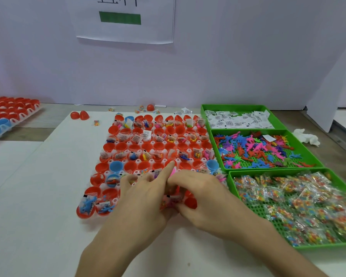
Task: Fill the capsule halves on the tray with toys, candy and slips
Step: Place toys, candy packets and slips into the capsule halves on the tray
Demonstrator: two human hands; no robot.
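A white tray (pixel 152 145) in the middle of the table holds rows of red and a few blue capsule halves (pixel 116 166). Many halves contain a slip, a toy or a candy packet; alternate rows stand empty. My left hand (pixel 146 196) and my right hand (pixel 200 194) meet over the tray's near rows, fingers curled together around small items, a candy packet (pixel 169 198) and something pink (pixel 173 171) between them. My left index finger points out over a red half. The capsules beneath the hands are hidden.
Three green bins stand right of the tray: white slips (pixel 238 118) at the back, coloured dinosaur toys (pixel 258 150) in the middle, candy packets (pixel 300 204) nearest. A second tray of red and blue halves (pixel 8 112) lies far left. Loose red halves (pixel 80 115) and crumpled tissue (pixel 307 136) lie around.
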